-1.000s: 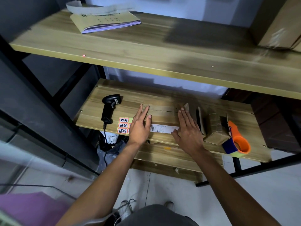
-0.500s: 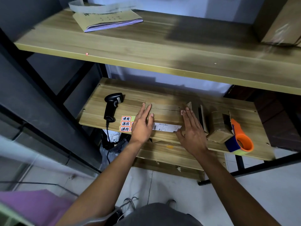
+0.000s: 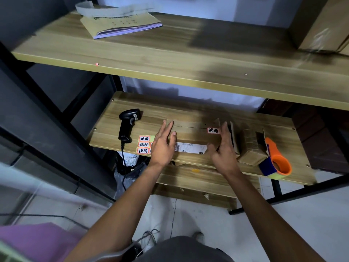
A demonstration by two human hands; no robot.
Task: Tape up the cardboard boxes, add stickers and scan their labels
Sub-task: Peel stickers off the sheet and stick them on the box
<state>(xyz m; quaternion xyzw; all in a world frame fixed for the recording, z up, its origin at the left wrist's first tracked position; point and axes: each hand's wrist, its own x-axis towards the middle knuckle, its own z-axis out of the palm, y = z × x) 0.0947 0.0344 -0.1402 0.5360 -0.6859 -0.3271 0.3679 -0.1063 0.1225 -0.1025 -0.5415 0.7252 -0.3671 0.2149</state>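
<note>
A flat cardboard box (image 3: 190,133) lies on the middle shelf (image 3: 207,114), with a white shipping label (image 3: 190,148) on its near side and a red-framed sticker (image 3: 213,130) at its top right corner. My left hand (image 3: 163,146) rests with straight fingers on the box's left end. My right hand (image 3: 224,150) is at the box's right end, fingers straight, thumb by the label. A sheet of red-framed stickers (image 3: 144,144) lies left of my left hand. The black barcode scanner (image 3: 128,124) lies further left. An orange tape dispenser (image 3: 276,160) sits at the right.
Small cardboard boxes (image 3: 251,148) stand between my right hand and the dispenser. The upper shelf (image 3: 188,53) holds a booklet (image 3: 120,23) and a big carton (image 3: 324,25). A lower shelf board (image 3: 198,184) lies beneath. The scanner's cable hangs off the front edge.
My right hand has shifted right off the box top, uncovering the red sticker at the corner. My left hand stays on the left end.
</note>
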